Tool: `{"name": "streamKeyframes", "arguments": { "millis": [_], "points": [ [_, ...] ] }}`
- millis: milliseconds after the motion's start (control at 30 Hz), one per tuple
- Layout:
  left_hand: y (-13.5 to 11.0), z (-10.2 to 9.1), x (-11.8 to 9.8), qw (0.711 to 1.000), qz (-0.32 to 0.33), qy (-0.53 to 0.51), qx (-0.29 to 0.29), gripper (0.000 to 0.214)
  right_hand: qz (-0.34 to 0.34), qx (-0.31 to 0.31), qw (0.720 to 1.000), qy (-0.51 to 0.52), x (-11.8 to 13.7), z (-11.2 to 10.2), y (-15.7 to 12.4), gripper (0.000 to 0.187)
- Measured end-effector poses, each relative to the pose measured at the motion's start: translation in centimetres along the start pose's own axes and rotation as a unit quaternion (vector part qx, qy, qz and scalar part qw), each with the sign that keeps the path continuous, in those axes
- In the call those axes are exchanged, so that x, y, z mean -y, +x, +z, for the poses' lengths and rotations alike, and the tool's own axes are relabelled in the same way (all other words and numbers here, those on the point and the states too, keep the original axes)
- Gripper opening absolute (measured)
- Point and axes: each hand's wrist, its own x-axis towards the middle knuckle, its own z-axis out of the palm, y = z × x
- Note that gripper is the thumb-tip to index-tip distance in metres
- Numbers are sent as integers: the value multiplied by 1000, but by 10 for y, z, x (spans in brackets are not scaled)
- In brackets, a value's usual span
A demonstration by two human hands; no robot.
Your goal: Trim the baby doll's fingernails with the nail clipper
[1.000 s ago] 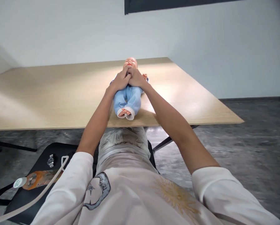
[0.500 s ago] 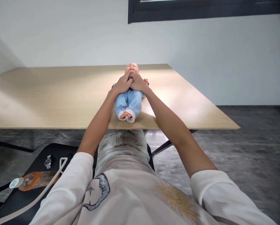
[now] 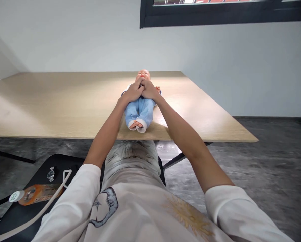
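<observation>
Grip: left hand [image 3: 132,92] and right hand [image 3: 149,90] clasped over baby doll's [image 3: 143,75] chest, firmness unclear | blue romper [image 3: 140,111] on, doll lying face-up mid-frame on worktop [image 3: 52,107]

Hands [image 3: 133,92] hide the chest of the baby doll [image 3: 140,111].

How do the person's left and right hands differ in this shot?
The left hand rests on the image-left side of the doll's chest, fingers reaching towards its chin; the right hand rests on the image-right side, angled inward. The left forearm rises more steeply, while the right forearm slants in from farther out. Both hands are bare, meet at the fingers, and come from white sleeves.
</observation>
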Motion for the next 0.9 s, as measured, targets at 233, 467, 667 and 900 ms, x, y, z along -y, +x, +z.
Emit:
{"name": "streamKeyframes", "arguments": {
  "millis": [233, 467, 667, 900],
  "points": [
    [-3, -1, -10, 1000, 0, -4, 0, 56, 1, -4, 1000, -2, 8, -2, -4, 20],
    [-3, -1, -6, 1000, 6, -4, 0, 53, -7, -17, 1000, -10, 8, -2, -5, 15],
    [-4, -1, -8, 1000, 5, -11, 3, 44, -10, -25, 1000, -14, 7, -2, -3, 20],
    [0, 3, -3, 999, -4, -35, -4, 44, -5, -5, 1000, -12, -13, 2, 3, 15]
  ]
}}
